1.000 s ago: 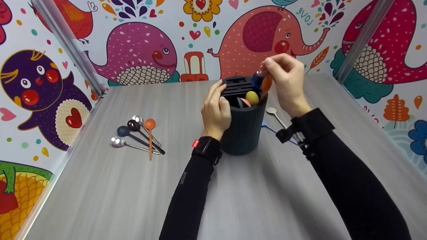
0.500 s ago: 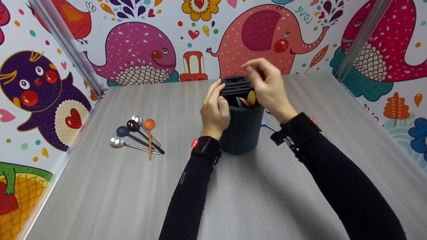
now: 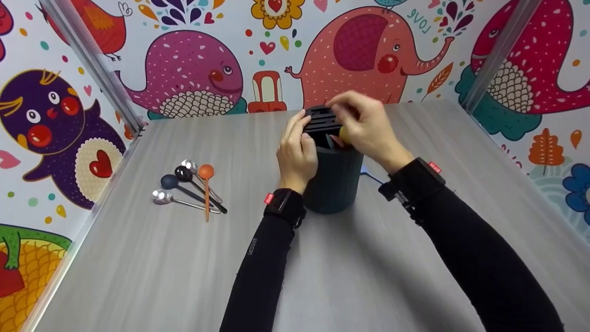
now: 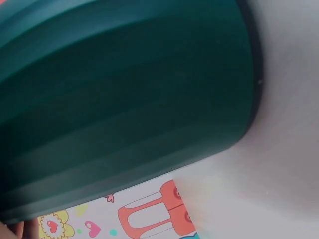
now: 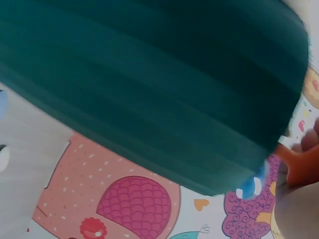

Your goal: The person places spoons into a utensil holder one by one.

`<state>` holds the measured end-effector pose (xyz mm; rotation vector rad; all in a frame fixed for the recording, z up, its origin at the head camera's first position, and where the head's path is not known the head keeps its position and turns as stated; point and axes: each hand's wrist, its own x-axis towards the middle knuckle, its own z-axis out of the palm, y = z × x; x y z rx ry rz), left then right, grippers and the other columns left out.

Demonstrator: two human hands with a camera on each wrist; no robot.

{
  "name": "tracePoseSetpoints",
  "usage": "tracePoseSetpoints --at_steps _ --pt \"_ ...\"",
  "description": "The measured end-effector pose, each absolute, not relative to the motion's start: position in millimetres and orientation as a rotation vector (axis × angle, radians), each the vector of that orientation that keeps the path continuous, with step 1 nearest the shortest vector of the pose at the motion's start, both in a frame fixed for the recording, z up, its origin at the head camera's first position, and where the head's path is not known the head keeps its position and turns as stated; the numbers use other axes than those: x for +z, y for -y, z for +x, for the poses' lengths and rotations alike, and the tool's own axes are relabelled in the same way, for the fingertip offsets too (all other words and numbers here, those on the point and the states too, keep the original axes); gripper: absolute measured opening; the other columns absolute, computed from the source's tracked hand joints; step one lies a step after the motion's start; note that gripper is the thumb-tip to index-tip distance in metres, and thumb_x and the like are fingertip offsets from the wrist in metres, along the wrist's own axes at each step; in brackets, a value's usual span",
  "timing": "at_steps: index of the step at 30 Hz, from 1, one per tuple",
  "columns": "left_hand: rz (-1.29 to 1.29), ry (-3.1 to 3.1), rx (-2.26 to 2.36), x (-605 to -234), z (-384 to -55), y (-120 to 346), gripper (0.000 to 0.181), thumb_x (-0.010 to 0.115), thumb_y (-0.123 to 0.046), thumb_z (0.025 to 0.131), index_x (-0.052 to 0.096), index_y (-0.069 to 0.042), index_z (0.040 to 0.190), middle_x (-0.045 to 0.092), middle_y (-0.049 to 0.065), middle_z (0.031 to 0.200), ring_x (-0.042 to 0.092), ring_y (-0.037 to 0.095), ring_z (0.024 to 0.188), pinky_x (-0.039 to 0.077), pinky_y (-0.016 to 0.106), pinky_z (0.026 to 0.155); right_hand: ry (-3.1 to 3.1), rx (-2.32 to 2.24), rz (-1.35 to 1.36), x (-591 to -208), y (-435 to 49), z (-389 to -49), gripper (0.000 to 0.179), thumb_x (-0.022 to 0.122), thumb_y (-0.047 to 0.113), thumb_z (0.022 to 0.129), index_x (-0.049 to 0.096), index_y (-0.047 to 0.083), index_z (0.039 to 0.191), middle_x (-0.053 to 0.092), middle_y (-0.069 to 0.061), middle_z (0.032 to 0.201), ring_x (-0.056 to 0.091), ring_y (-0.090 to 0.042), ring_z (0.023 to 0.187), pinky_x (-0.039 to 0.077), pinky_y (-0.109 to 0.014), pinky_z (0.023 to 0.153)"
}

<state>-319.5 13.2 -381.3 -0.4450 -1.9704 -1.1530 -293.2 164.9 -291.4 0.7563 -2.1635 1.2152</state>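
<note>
**Right hand (image 3: 366, 124) lowered over green holder (image 3: 333, 180)**

The holder is stood near the frame's centre, well inside the table's (image 3: 138, 267) edges; wide room is left between it and the spoons (image 3: 184, 173) at left. Its left side is touched by the left hand (image 3: 297, 150), fingers nearly straight. Since half a second ago, the right hand has been lowered, and more of the yellow utensil (image 3: 344, 136) is covered; whether anything is pinched cannot be told. Five spoons are counted at left, one blue utensil (image 3: 372, 175) at right.
</note>
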Motion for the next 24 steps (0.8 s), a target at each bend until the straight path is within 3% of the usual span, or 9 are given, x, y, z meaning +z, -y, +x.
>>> tracePoseSetpoints --at_steps 2,8,13,18,21,24 --pt "-0.443 1.970 -1.150 -382.1 -319.7 -13.4 0.051 0.028 -0.025 0.088 0.064 -0.005 0.120 0.058 0.007 0.133 0.054 0.017 0.125 0.046 0.036 0.101 2.202 1.187 0.752 -296.5 -165.4 -292.7 0.018 0.055 0.013 0.094 0.069 0.006 0.101 0.068 -0.007 0.092 0.056 -0.009 0.075 0.047 -0.018 0.071" --pt "-0.442 1.961 -1.153 -383.5 -320.7 -15.0 0.050 0.030 -0.023 0.087 0.064 -0.006 0.119 0.059 0.007 0.132 0.055 0.016 0.123 0.047 0.035 0.099 2.136 1.236 0.673 -302.3 -169.8 -292.9 0.018 0.058 0.016 0.092 0.070 0.004 0.099 0.065 -0.010 0.082 0.055 -0.009 0.072 0.046 -0.018 0.070" --pt "-0.436 1.949 -1.149 -382.4 -321.0 -15.0 0.051 0.029 -0.024 0.087 0.064 -0.005 0.118 0.060 0.007 0.132 0.055 0.017 0.123 0.046 0.034 0.100 1.987 1.404 0.565 -293.6 -172.1 -288.0 0.017 0.058 0.010 0.091 0.069 -0.002 0.094 0.062 -0.015 0.077 0.055 -0.010 0.066 0.044 -0.019 0.062" --pt "-0.428 1.945 -1.151 -382.0 -321.0 -14.9 0.052 0.029 -0.026 0.087 0.065 -0.005 0.118 0.060 0.006 0.131 0.055 0.017 0.123 0.046 0.033 0.100 1.891 1.472 0.458 -291.5 -180.7 -283.2 0.017 0.057 0.004 0.089 0.066 -0.010 0.092 0.062 -0.023 0.082 0.055 -0.008 0.068 0.045 -0.018 0.065" --pt "-0.431 1.946 -1.156 -381.6 -320.5 -15.0 0.052 0.029 -0.027 0.087 0.065 -0.005 0.118 0.060 0.006 0.132 0.056 0.017 0.123 0.046 0.033 0.100 1.912 1.440 0.376 -306.6 -194.9 -293.4 0.017 0.057 0.004 0.089 0.067 -0.008 0.093 0.063 -0.021 0.086 0.054 -0.006 0.071 0.045 -0.019 0.067" --pt "-0.431 1.949 -1.156 -381.4 -320.1 -15.3 0.052 0.028 -0.026 0.088 0.065 -0.005 0.118 0.060 0.007 0.132 0.056 0.017 0.123 0.048 0.033 0.098 1.989 1.415 0.267 -326.9 -212.3 -306.2 0.017 0.057 0.009 0.090 0.068 -0.002 0.098 0.064 -0.006 0.090 0.054 -0.006 0.077 0.044 -0.019 0.072"
